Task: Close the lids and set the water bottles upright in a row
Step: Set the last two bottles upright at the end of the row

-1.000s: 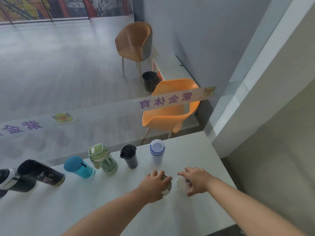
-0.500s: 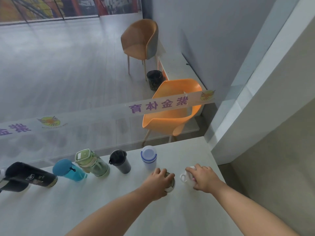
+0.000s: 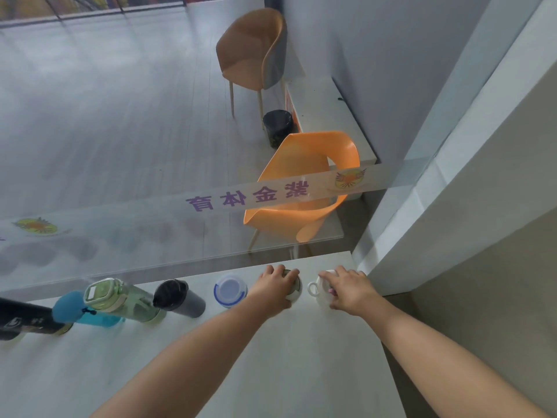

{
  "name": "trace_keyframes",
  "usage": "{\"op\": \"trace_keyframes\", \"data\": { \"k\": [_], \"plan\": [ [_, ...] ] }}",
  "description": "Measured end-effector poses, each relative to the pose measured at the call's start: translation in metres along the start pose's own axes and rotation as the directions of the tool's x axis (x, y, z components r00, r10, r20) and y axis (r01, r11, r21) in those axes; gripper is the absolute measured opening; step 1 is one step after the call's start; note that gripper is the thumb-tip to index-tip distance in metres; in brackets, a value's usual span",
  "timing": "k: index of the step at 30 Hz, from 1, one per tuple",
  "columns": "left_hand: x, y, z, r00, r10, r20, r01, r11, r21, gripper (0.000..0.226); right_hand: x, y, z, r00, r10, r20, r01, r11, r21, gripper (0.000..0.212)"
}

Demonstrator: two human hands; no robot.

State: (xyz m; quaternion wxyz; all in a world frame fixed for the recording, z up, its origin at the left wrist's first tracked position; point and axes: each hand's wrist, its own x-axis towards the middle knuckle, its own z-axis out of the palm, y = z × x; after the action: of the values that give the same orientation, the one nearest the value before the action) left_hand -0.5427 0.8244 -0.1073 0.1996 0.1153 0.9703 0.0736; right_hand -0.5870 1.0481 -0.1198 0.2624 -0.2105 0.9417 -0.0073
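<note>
Several bottles stand upright in a row along the back of the white table [image 3: 301,357]: a black one [image 3: 27,319] at far left, a blue one [image 3: 78,309], a clear green one [image 3: 120,298], a dark grey one [image 3: 177,297] and a white one with a blue ring [image 3: 229,290]. My left hand [image 3: 275,286] grips the top of a bottle with a greenish rim [image 3: 297,286], mostly hidden under it. My right hand [image 3: 346,289] rests on a white bottle with a loop handle [image 3: 316,289] at the row's right end.
A glass pane with a lettered strip [image 3: 247,197] rises right behind the row. Behind it are an orange chair [image 3: 304,188], a tan chair [image 3: 253,52] and a dark bin [image 3: 277,128]. A white wall [image 3: 452,176] closes off the table's right side.
Both hands have carried their bottles away from me to the back edge, in line with the row. The view has tilted and shifted right.
</note>
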Motion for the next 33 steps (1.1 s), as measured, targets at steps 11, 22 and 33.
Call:
{"op": "trace_keyframes", "data": {
  "k": [11, 22, 33],
  "plan": [
    [0.007, 0.004, -0.003, 1.000, -0.024, 0.004, 0.024, 1.000, 0.003, 0.080, 0.017, 0.010, -0.016, 1.000, -0.022, 0.014, 0.023, 0.997, -0.070, 0.059],
    [0.007, 0.003, -0.005, 1.000, -0.023, 0.007, 0.023, 0.999, 0.033, 0.079, 0.018, 0.010, -0.020, 0.999, 0.020, 0.030, -0.018, 0.997, -0.070, 0.062],
    [0.003, 0.005, -0.005, 1.000, -0.030, -0.006, 0.031, 0.998, 0.048, 0.079, 0.015, 0.007, -0.024, 0.998, 0.038, 0.050, -0.034, 0.997, -0.073, 0.073]
  ]
}}
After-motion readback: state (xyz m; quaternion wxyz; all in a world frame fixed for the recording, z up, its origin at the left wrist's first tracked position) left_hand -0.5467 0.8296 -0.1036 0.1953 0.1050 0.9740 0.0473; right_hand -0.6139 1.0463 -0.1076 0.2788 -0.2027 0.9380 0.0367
